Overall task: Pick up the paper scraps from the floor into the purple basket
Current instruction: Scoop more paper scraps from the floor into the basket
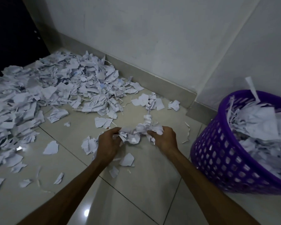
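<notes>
A bunch of crumpled white paper scraps (pixel 136 133) sits between my two hands at the middle of the floor. My left hand (pixel 108 143) grips its left side and my right hand (pixel 165 138) grips its right side, fingers curled round the paper. The purple basket (pixel 217 159), perforated plastic, stands at the right against the wall, heaped with torn paper. A big pile of paper scraps (pixel 47 91) covers the floor at the left and back, and loose pieces (pixel 127 159) lie around my hands.
Pale glossy floor tiles (pixel 144 184) stretch toward me. White walls meet in a corner behind the basket, with a skirting board (pixel 152 77) along the base. A dark doorway (pixel 11 34) is at the far left.
</notes>
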